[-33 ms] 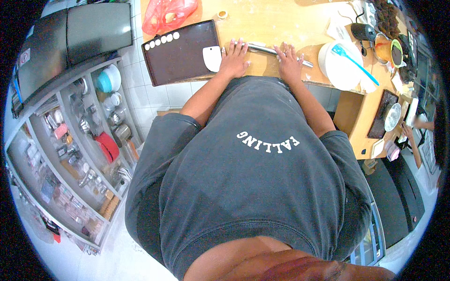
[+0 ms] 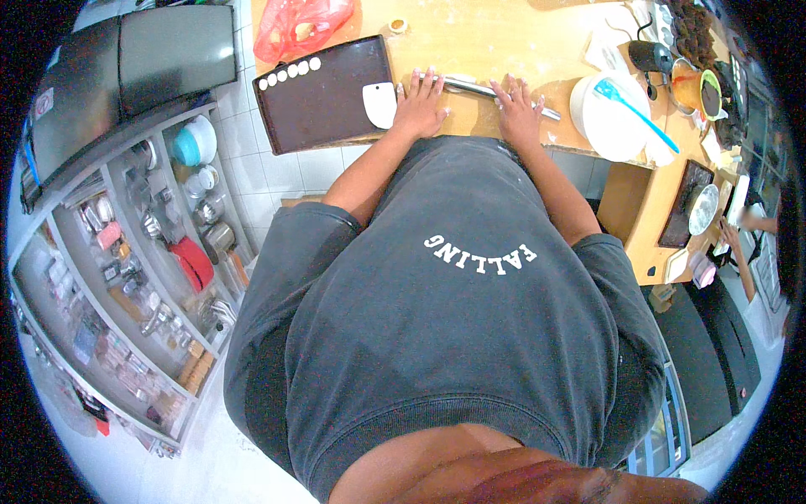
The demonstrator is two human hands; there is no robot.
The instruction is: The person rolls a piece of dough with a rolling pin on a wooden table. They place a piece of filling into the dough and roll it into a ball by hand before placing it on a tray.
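Both palms flat on a metal rolling pin (image 2: 487, 89), fingers spread wide: left hand (image 2: 420, 102) near its left end, right hand (image 2: 518, 109) toward the middle. Pin lying on the wooden worktop (image 2: 470, 38) close to the near edge, long axis left to right, right end tilted slightly nearer. Just left, a white scraper (image 2: 379, 104) overlapping a dark baking tray (image 2: 323, 101); bare floured wood beyond. Right, a white bowl (image 2: 609, 118) holding a blue spatula (image 2: 638, 105). Pin's middle hidden under the hands; any dough beneath not discernible.
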